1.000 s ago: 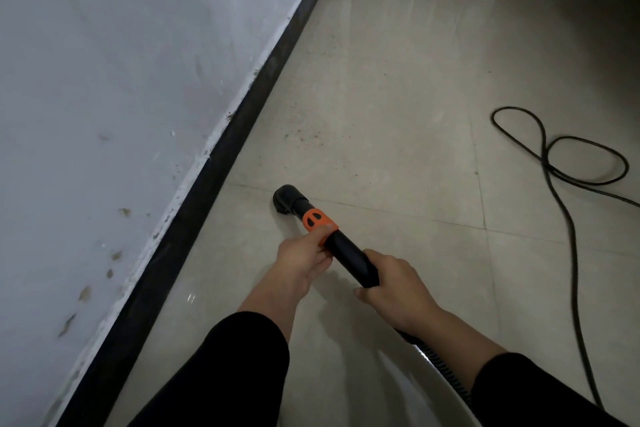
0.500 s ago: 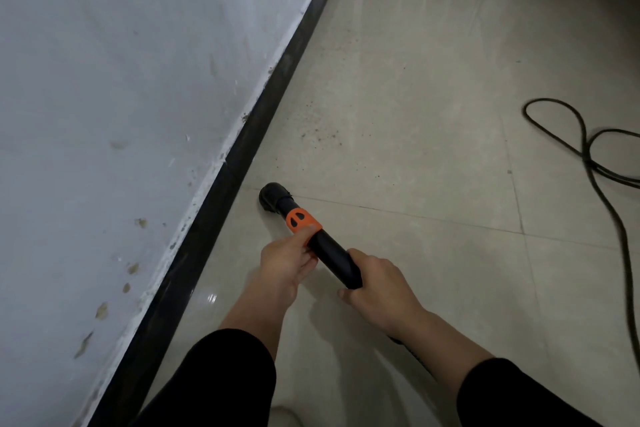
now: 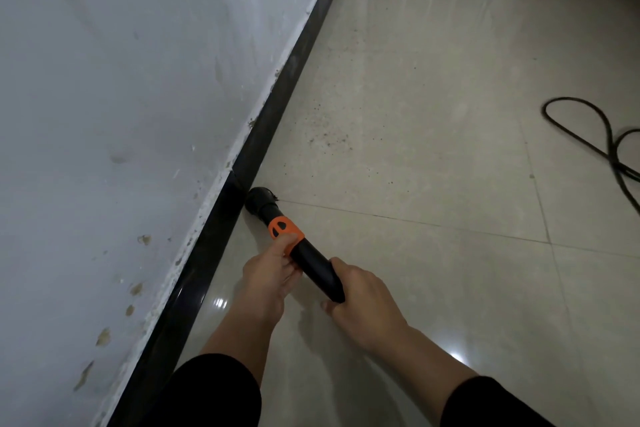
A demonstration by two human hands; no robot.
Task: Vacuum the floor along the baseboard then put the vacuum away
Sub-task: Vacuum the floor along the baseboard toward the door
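White wall point(image 3: 121, 97) fills the left, scuffed, with brown chips low down near the paint edge. Black baseboard point(image 3: 275, 107) runs along its foot, from near left to far center. A black left sleeve point(image 3: 207, 392) sits at the near edge, forearm bare.

Left hand point(image 3: 266, 274) grips the vacuum wand point(image 3: 313, 262) from the left side. Its fingers are curled round the tube, and the thumb lies on the near edge of the orange collar point(image 3: 285, 230). The wand is black and slants from near right up to far left. Its round nozzle head point(image 3: 260, 199) is down on the floor point(image 3: 433, 288), right at the baseboard; touching or just beside, cannot tell. The head sits where a grout line point(image 3: 415, 222) meets the baseboard.

Right hand point(image 3: 363, 305) holds the near end of the wand, just behind the left hand, with fingers wrapped over the tube and knuckles up. The black right sleeve point(image 3: 491, 406) is at the near right.

The floor is glossy beige tile with light glare spots near the hands. A patch of dark dirt specks point(image 3: 329, 139) lies on the tile beyond the nozzle, close to the baseboard and apart from the head. A black cord point(image 3: 595, 135) loops on the floor at far right, well apart from the wand, and runs off the right edge.
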